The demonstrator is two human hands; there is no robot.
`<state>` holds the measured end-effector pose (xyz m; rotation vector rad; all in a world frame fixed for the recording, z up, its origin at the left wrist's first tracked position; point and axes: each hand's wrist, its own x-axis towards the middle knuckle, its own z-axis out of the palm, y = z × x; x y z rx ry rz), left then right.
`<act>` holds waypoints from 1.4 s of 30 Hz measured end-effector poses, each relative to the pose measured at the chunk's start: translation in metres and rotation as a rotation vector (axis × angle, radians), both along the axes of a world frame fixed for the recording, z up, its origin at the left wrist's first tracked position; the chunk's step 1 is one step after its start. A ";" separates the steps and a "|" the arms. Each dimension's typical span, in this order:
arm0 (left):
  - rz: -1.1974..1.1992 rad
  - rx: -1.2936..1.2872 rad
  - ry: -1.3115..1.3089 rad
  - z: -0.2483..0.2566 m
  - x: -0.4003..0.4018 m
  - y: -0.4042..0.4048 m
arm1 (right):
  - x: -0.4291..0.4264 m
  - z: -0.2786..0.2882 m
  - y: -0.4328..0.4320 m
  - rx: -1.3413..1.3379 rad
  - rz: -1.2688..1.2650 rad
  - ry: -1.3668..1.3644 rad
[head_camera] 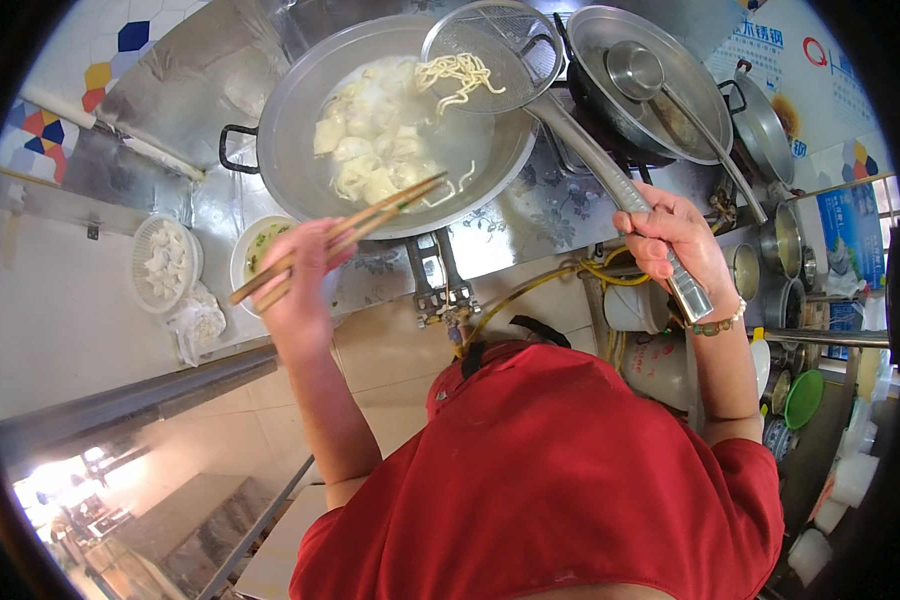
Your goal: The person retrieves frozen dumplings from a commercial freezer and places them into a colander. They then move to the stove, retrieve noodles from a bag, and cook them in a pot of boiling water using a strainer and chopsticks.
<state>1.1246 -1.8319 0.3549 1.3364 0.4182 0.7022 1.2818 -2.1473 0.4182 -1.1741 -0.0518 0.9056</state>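
My left hand point(304, 274) holds a pair of wooden chopsticks point(386, 204), their tips over the near side of a wide metal wok point(285, 161). Pale dumplings point(375, 142) crowd the cloudy water inside it, and a few loose noodle strands point(461, 180) lie near the chopstick tips. In my right hand point(679, 244) is the metal handle of a mesh strainer point(525, 45), whose basket sits over the wok's far right side. A small clump of noodles point(457, 75) rests in the mesh. Just beyond my left hand stands a white bowl point(241, 244) of broth with chopped greens, partly covered by the hand.
A second wok point(690, 82) with a metal ladle point(636, 71) in it stands at the right. On the left are a white plastic basket of raw dumplings point(166, 259) and a plastic bag point(197, 322). Below the counter edge, a gas valve point(446, 300) joins a yellow hose point(521, 292).
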 end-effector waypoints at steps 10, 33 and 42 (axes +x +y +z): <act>0.238 0.398 0.131 -0.023 0.017 0.015 | 0.002 0.042 0.009 -0.460 0.219 -0.205; 0.408 0.233 -0.057 -0.010 0.040 0.006 | 0.010 -0.003 0.043 -0.279 0.366 -0.056; 0.211 0.112 -0.149 -0.019 0.040 -0.030 | 0.003 -0.003 0.053 -0.421 0.343 -0.169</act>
